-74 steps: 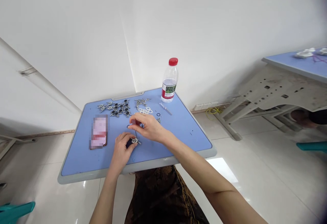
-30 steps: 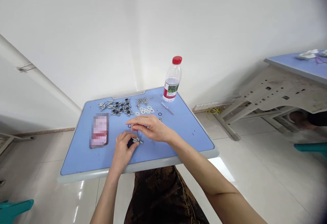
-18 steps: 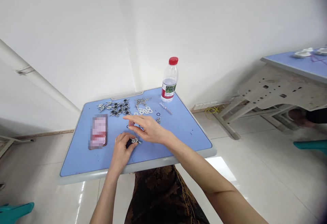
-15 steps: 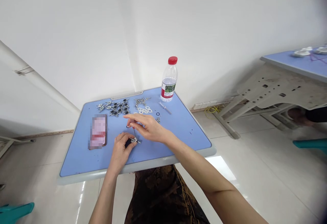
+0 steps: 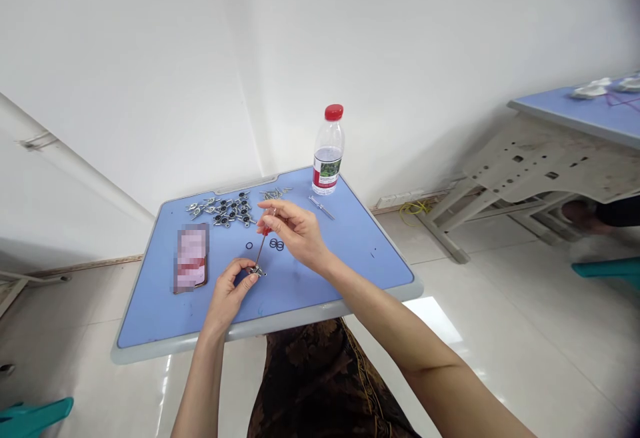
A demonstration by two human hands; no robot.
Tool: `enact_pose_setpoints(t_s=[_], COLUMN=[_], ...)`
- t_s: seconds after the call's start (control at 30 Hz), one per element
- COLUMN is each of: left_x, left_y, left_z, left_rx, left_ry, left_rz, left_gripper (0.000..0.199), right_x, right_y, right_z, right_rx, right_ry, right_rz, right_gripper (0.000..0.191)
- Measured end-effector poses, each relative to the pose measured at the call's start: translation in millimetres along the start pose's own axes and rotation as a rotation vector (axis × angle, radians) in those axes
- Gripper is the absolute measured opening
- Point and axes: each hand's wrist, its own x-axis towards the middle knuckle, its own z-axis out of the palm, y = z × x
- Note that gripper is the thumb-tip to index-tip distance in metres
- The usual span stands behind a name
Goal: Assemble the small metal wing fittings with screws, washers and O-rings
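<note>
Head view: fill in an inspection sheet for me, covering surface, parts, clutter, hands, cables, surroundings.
Surface: blue desk, dark specks toward its right side.
Parts: metal part at the tip of the screwdriver; black rings, knobbed parts and silver pieces lie farther back.
Clutter: phone at left; bottle upright, red cap on; syringe-like tool in front of it.
Hands: left hand pinches the metal part; right hand grips the screwdriver.
Cables: yellow cable bunched on the floor near the wall.
Surroundings: second desk at right.

Right-hand fingers [image 5: 278, 207] partly hide the red handle [image 5: 267, 231].
</note>
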Motion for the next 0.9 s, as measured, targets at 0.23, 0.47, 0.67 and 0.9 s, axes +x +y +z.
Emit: enact_pose_setpoints(t_s=[0.23,0.47,0.67,0.9], left_x=[0.9,-0.6,-1.0,0.9], left_y=[3.7,5.2,6.1,2.7], left_z=[9.9,12.1,12.4,12.1], left_rx=[0.321,0.404,0.417,0.393], left_ry=[-0.009,-0.005,-0.002,-0.010], left_rz=[0.107,0.166,0.196,0.185], left_gripper=[0.010,0.016,0.013,0.009], right_x=[1.8,2.3,-0.5,-1.1], right_y=[0.5,1.2,5.0,8.4], right_z=[-1.4,-5.0,-4.9,-6.5], right_rx=[-0.060,-0.214,-0.345,-0.436], right_ry=[0.042,-0.021,-0.130,-0.228], right_rz=[-0.005,-0.001,-0.035,-0.069], right_gripper=[0.022,0.018,0.015,0.013])
